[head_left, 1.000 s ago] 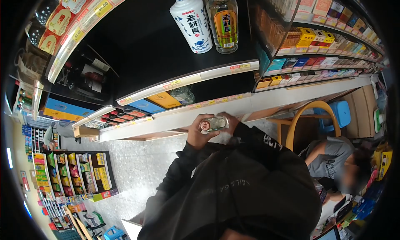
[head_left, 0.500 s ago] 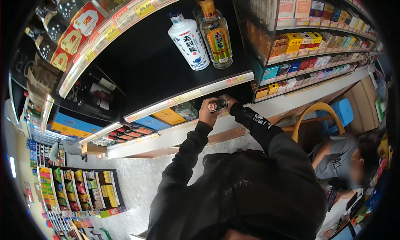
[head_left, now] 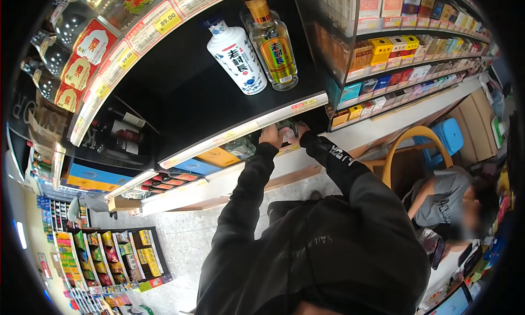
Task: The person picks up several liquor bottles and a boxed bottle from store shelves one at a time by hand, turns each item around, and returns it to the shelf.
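Observation:
Under the edge of the lower shelf, my left hand (head_left: 270,135) grips the near side of a dark glass bottle (head_left: 286,124). My right hand (head_left: 300,130) holds the same bottle from the other side. Much of the bottle is hidden by my fingers and the shelf edge, so its label cannot be read. Beside my left hand, more glass bottles (head_left: 240,147) stand on the bottom shelf. On the shelf above are a white and blue bottle (head_left: 238,60) and a clear bottle with a gold label (head_left: 275,50).
A price rail (head_left: 246,130) runs just above my hands. Cigarette packs (head_left: 383,51) fill the rack at right. A wooden chair (head_left: 421,133) and a blue stool (head_left: 449,135) stand to the right, near a seated person (head_left: 443,200). Snack shelves (head_left: 109,255) are at lower left.
Both hands have moved the bottle in beneath the shelf edge. Its round cap, facing me earlier, no longer shows. The view has shifted slightly.

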`<state>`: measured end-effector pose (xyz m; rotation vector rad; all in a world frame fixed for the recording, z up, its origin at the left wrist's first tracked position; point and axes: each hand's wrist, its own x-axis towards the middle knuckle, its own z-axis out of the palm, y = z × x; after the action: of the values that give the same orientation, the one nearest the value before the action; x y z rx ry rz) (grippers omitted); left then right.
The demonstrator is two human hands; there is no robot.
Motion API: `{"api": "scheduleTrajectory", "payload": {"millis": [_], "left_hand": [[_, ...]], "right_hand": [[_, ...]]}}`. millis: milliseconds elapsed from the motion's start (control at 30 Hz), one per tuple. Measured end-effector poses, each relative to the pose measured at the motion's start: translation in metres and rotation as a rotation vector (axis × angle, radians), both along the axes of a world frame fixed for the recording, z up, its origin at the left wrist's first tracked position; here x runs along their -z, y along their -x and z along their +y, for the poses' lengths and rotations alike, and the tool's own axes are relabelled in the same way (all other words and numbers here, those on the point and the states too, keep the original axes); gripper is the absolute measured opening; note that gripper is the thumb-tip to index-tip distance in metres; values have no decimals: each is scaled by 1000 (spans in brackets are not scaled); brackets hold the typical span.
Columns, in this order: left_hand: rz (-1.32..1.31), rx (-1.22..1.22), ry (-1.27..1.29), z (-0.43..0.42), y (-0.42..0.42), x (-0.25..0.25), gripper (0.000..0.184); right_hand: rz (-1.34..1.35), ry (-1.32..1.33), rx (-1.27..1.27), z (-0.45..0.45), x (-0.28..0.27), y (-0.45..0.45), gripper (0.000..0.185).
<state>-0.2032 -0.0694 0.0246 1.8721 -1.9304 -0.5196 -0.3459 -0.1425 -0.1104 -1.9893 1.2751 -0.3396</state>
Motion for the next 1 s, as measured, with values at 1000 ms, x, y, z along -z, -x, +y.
{"api": "scheduleTrajectory", "payload": {"millis": [1000], "left_hand": [[412,359,484,93,-1,-76,18]], "right_hand": [[-396,-89,-169,198,41,69,35]]}}
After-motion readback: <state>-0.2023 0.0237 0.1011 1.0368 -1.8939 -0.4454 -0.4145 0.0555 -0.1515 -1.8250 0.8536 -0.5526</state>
